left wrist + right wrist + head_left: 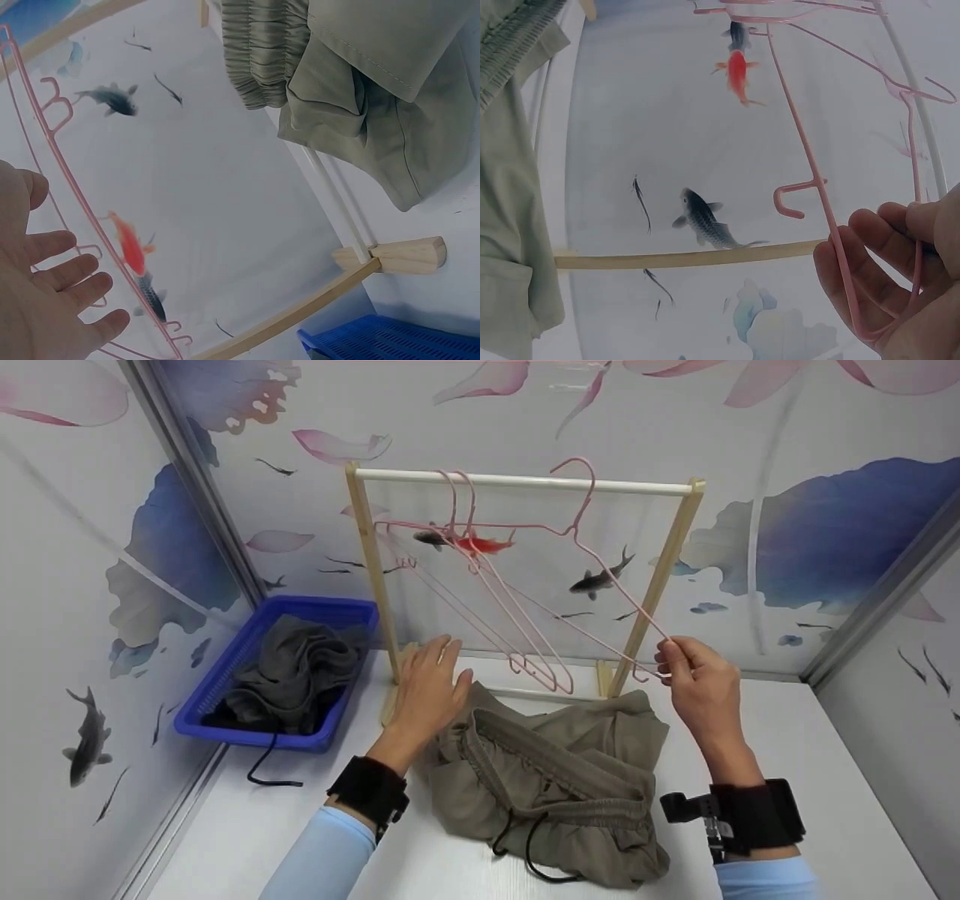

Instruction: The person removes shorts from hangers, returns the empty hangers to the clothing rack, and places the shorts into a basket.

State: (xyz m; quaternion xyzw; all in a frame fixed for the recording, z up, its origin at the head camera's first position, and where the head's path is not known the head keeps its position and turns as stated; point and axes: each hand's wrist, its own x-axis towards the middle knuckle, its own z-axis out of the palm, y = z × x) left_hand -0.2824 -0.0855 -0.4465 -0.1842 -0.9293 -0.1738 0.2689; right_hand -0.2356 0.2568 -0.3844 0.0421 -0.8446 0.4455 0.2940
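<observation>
My right hand [703, 690] pinches one lower corner of a pink wire clothes hanger [583, 506]. The hanger's hook stands up in front of the rack's white rail; whether they touch I cannot tell. In the right wrist view the fingers curl around the hanger's rounded end. My left hand [429, 682] holds nothing, its fingers spread apart in the left wrist view, near the rack's left foot. Between the hands, olive-grey elastic-waist pants [547, 810] lie bunched on the table, waistband toward me, with a black drawstring [534, 851] hanging out.
Two more pink hangers [472, 502] hang from the rail [517, 480] of a small wooden rack behind the pants. A blue plastic basket [202, 679] at left contains dark grey clothing [289, 671], its black cord trailing onto the table. Printed wall panels [847, 525] enclose the table.
</observation>
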